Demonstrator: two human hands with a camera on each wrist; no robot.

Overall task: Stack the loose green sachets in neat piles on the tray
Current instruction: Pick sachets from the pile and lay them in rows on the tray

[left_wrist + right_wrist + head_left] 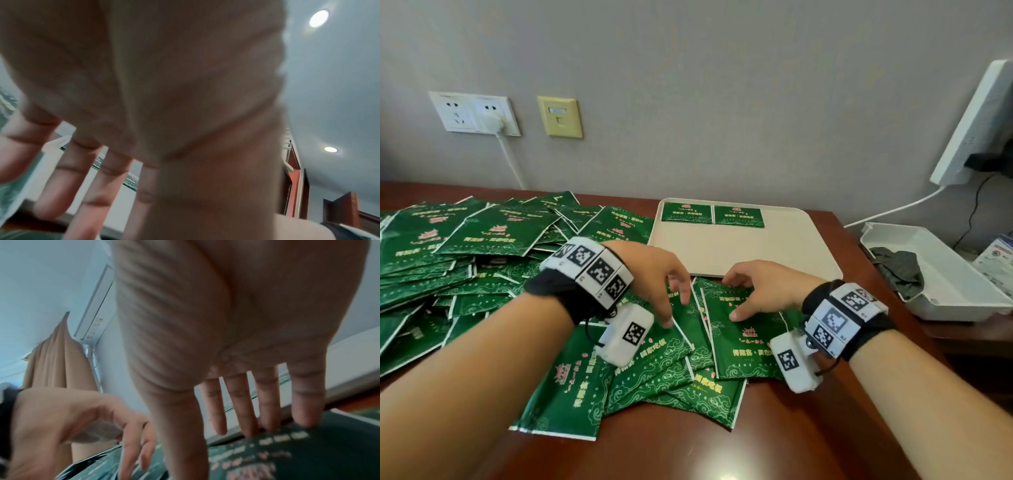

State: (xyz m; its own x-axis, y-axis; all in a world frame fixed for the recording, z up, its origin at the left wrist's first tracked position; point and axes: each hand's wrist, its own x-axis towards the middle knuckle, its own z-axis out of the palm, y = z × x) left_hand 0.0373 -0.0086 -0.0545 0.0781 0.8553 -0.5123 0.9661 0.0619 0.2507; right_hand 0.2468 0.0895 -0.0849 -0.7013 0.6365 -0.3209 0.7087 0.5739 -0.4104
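A big heap of loose green sachets (pixel 465 246) covers the left of the wooden table, and a smaller spread lies at the front middle. The cream tray (pixel 756 253) sits behind, with two green sachets (pixel 686 212) (pixel 739 216) side by side along its far edge. My left hand (pixel 674 310) reaches down with straight fingers (pixel 82 178) touching a tilted sachet (pixel 654 346). My right hand (pixel 736 299) lies spread on another sachet (pixel 743 346), just before the tray's near rim. Its fingertips (pixel 304 418) press the sachet's (pixel 287 451) far edge, thumb on its face.
A white open box (pixel 962 294) holding a dark cloth stands at the right, past the table's edge. Wall sockets (pixel 476 113) with a plug and cable are at the back left. A white device (pixel 976 126) hangs on the wall at the right. Bare wood (pixel 688 452) shows at the front.
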